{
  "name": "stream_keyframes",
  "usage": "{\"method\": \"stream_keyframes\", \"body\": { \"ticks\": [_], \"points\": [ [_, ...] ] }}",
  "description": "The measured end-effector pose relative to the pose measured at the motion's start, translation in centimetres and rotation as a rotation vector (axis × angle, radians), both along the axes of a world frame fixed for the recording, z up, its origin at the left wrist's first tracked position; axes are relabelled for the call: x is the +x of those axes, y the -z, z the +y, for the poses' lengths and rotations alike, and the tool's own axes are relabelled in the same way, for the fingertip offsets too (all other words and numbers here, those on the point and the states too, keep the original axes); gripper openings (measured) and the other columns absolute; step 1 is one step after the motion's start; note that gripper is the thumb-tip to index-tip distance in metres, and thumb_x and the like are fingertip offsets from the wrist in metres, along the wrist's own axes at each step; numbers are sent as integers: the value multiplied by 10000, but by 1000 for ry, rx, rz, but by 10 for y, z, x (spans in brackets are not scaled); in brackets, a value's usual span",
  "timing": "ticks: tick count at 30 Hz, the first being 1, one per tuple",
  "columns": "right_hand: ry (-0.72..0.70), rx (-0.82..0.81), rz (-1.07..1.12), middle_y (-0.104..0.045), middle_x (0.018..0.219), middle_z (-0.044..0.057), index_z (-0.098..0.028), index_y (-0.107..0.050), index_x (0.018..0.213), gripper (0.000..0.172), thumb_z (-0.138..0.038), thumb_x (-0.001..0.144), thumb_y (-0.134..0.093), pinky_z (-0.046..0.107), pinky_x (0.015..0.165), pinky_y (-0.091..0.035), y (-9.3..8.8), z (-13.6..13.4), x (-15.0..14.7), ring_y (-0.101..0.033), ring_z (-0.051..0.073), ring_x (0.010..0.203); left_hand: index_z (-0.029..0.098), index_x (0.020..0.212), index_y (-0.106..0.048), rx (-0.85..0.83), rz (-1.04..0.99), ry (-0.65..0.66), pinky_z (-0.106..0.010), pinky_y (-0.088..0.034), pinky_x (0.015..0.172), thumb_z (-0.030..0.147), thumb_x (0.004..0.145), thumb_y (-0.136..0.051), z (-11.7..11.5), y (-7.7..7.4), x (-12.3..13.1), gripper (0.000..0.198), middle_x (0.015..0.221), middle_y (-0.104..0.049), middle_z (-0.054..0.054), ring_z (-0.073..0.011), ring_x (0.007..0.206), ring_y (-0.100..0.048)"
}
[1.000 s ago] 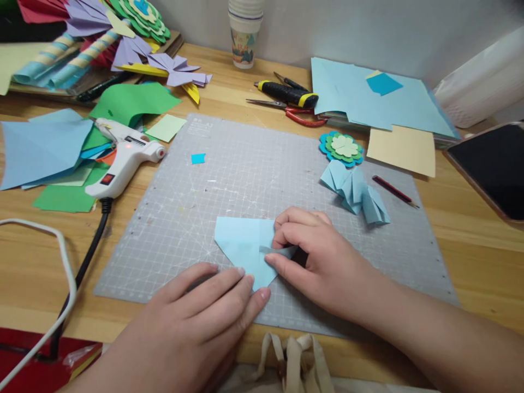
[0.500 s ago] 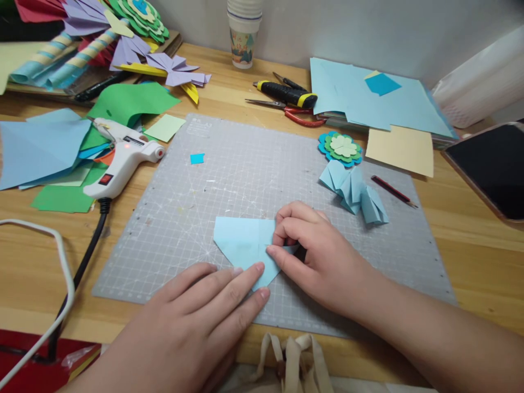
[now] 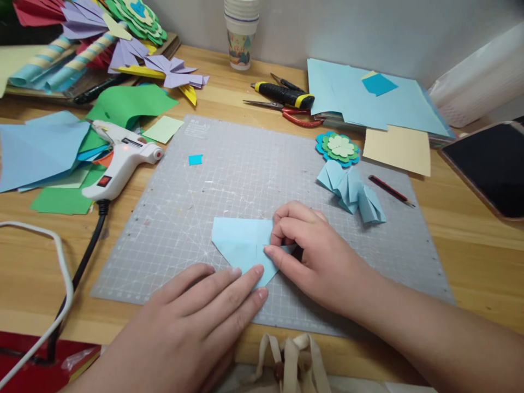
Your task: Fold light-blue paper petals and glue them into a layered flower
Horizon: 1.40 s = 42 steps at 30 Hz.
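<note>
A light blue folded paper (image 3: 239,243) lies on the grey cutting mat (image 3: 254,174) near its front edge. My left hand (image 3: 196,322) rests flat on the mat, its fingers stretched out and its fingertips pressing the paper's lower point. My right hand (image 3: 315,256) is curled over the paper's right side, thumb and fingers pinching a small flap there. A pleated light blue paper piece (image 3: 352,191) sits on the mat to the right, apart from both hands.
A white glue gun (image 3: 120,161) with a black cord lies at the mat's left edge beside loose coloured sheets. Scissors and a knife (image 3: 286,101), a paper flower (image 3: 338,147), a pencil (image 3: 391,190), blue sheets (image 3: 368,101), stacked cups (image 3: 240,33) and a phone (image 3: 489,166) ring the mat.
My right thumb has slid a little left along the flap, pressing it flatter. The left hand's fingers shifted slightly on the paper's point. The view drifted a little.
</note>
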State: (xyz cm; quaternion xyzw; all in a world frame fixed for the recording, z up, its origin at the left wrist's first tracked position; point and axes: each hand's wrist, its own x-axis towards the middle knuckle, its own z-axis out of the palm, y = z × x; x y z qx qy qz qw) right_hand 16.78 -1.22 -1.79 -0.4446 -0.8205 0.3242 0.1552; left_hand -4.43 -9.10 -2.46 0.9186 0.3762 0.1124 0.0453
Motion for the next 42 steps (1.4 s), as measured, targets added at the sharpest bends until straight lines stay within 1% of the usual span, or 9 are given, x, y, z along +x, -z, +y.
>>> {"method": "stream_keyframes", "body": {
  "ticks": [8, 11, 14, 19, 24, 26, 31, 37, 42],
  "points": [
    [-8, 42, -5, -546, 901, 33, -174, -537, 770, 90, -113, 831, -562, 361, 788, -388, -1, 0, 1, -531, 164, 831, 282, 1243, -572, -13, -5, -12, -338, -314, 953, 208, 903, -453, 1, -3, 1, 368, 1324, -601, 73, -137, 1033, -596],
    [-44, 262, 25, -571, 911, 74, -150, -602, 901, 80, -163, 851, -540, 372, 747, -390, -8, -10, 8, -535, 199, 843, 279, 1234, -575, -19, -25, -16, -336, -310, 958, 209, 891, -465, 2, -5, 1, 366, 1305, -616, 74, -136, 1013, -606],
    [-203, 442, -32, -567, 656, 20, -163, -675, 941, 205, -233, 892, -488, 355, 586, -329, -13, -29, 13, -496, 179, 600, 262, 1222, -584, -25, -26, -14, -329, -310, 959, 207, 878, -475, 3, -6, 2, 365, 1297, -622, 72, -135, 1009, -610],
    [-232, 406, -265, -644, 588, 15, -173, -692, 1084, 326, -251, 925, -418, 354, 488, -340, -7, -55, 13, -554, 182, 455, 267, 1230, -582, -40, -7, -6, -318, -316, 951, 197, 861, -490, 4, -7, 2, 387, 1322, -599, 77, -132, 1018, -611],
    [-209, 405, -405, -652, 518, 24, -208, -702, 1111, 368, -266, 927, -390, 341, 419, -266, -13, -47, 19, -580, 209, 393, 285, 1263, -555, -57, -10, -19, -324, -308, 968, 195, 861, -495, 3, -8, 2, 416, 1341, -581, 87, -135, 1033, -607],
    [-147, 357, -468, -670, 517, 35, -216, -728, 1048, 373, -282, 928, -382, 332, 408, -215, -18, -38, 24, -590, 213, 387, 292, 1252, -562, -63, -17, -22, -326, -307, 965, 196, 863, -496, 2, -9, 2, 406, 1341, -581, 90, -137, 1030, -608],
    [-21, 271, -594, -679, 498, 62, -222, -677, 561, 531, -372, 946, -345, 328, 437, -153, -27, -20, 28, -583, 208, 395, 284, 1227, -590, -71, -42, -30, -332, -320, 959, 197, 868, -512, 3, -10, 5, 377, 1325, -596, 79, -149, 1015, -615],
    [-39, 261, -594, -695, 528, 67, -215, -669, 565, 506, -346, 935, -351, 328, 457, -129, -28, -18, 24, -551, 194, 396, 254, 1189, -619, 14, -83, -66, -334, -359, 940, 284, 894, -525, 0, -6, 15, 311, 1251, -658, 44, -158, 991, -629],
    [-31, 223, -603, -691, 544, 69, -201, -655, 565, 509, -348, 940, -345, 325, 459, -138, -28, -19, 28, -518, 171, 400, 255, 1085, -659, -21, -118, -104, -344, -338, 992, 234, 882, -527, -6, -5, 16, 244, 1266, -648, 42, -159, 1038, -616]
  ]
}}
